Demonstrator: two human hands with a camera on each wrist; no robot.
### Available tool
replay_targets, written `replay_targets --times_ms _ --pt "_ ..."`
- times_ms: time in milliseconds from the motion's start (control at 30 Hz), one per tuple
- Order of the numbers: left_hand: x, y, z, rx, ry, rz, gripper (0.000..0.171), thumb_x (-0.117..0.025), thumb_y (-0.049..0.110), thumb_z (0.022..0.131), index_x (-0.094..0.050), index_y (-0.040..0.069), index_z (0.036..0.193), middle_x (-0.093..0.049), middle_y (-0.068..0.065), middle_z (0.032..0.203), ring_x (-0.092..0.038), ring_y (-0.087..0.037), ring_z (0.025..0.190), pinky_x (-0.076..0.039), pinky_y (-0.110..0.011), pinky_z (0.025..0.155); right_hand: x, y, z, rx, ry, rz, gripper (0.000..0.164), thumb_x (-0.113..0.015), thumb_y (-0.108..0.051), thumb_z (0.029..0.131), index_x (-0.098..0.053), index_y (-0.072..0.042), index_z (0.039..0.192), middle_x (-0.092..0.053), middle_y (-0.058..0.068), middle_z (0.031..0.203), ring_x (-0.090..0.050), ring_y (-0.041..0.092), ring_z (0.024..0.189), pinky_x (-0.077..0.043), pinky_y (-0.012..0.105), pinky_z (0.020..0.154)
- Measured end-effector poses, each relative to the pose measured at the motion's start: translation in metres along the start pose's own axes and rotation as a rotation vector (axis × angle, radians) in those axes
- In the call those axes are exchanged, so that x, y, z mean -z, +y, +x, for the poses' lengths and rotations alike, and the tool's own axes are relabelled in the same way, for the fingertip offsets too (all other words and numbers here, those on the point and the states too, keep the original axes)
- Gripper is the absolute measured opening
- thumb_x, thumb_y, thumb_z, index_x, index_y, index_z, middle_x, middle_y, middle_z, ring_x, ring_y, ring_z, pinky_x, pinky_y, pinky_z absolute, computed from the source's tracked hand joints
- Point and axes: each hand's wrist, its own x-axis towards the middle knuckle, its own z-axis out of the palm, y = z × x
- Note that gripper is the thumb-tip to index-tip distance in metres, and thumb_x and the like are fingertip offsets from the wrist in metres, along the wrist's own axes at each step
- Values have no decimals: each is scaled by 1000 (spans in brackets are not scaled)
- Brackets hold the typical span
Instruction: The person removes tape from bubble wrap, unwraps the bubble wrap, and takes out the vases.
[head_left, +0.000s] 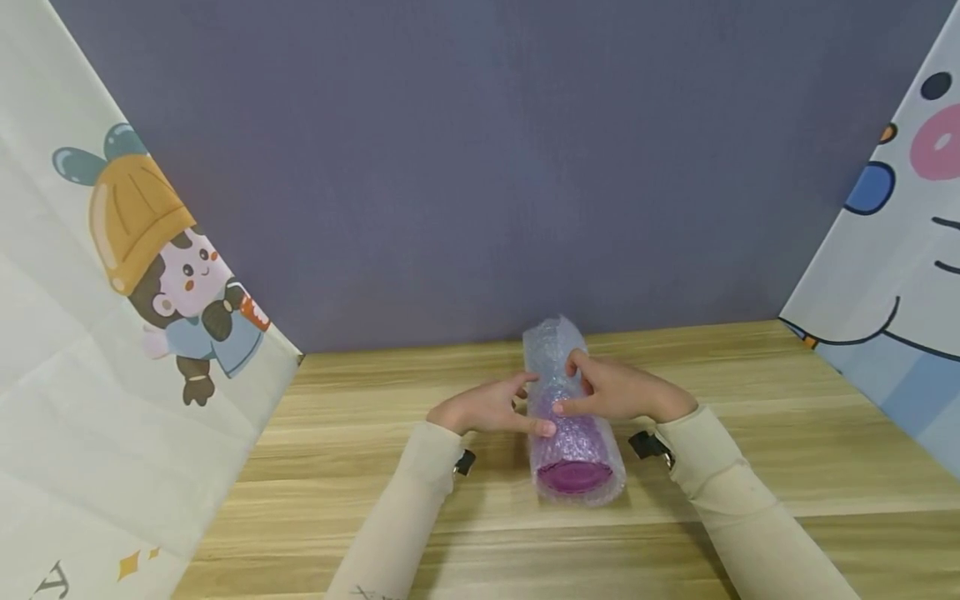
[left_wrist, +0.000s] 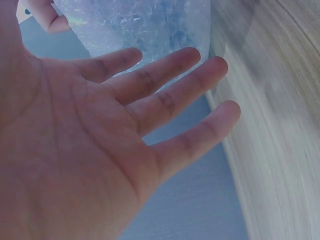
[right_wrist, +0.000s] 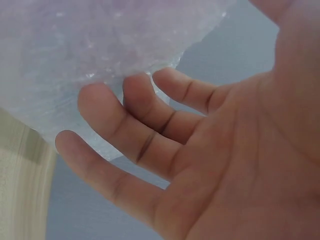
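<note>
Grey-blue backdrop [head_left: 450,167] stands at twelve o'clock behind the wood-grain table [head_left: 322,508]; a cartoon-printed left panel [head_left: 75,400] at ten and a right panel [head_left: 847,283] at two run out of sight. Mid-table, the bubble-wrapped cylinder [head_left: 573,446] lies lengthwise, purple end at six. Left hand [head_left: 491,407] at its nine and right hand [head_left: 626,392] at its three partly hide it, each grip wide, fingers parted; how firmly fingertips touch, I can't tell.

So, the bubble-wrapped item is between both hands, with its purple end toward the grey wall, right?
Not quite. In the head view the purple end points toward the camera, away from the grey wall. The bubble-wrapped item is between the left hand and right hand, as you say.
</note>
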Motion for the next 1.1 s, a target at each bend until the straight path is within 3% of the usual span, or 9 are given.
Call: replay_targets --times_ms 267,567,1100 --pt "1 -1 1 -6 -24 -23 104 -71 66 86 -19 22 164 -43 -15 160 -46 -30 145 -51 -48 109 2 4 2 -17 -5 84 42 -71 -41 95 -48 -11 115 -47 -1 72 -41 10 58 -39 26 51" --pt "0 -1 0 6 -37 -29 104 -70 67 86 -17 25 165 -40 -13 162 -45 -28 146 -50 -48 109 5 9 0 39 0 110 31 -67 -28 99 -50 -7 114 -50 0 75 -46 12 64 -42 27 55" --pt "-1 -2 -1 16 -43 -35 103 -69 68 87 -15 28 165 -41 -13 162 -46 -27 146 -49 -48 111 5 12 3 38 46 82 19 -65 -19 99 -55 -7 109 -55 2 76 -50 12 65 -44 26 56"
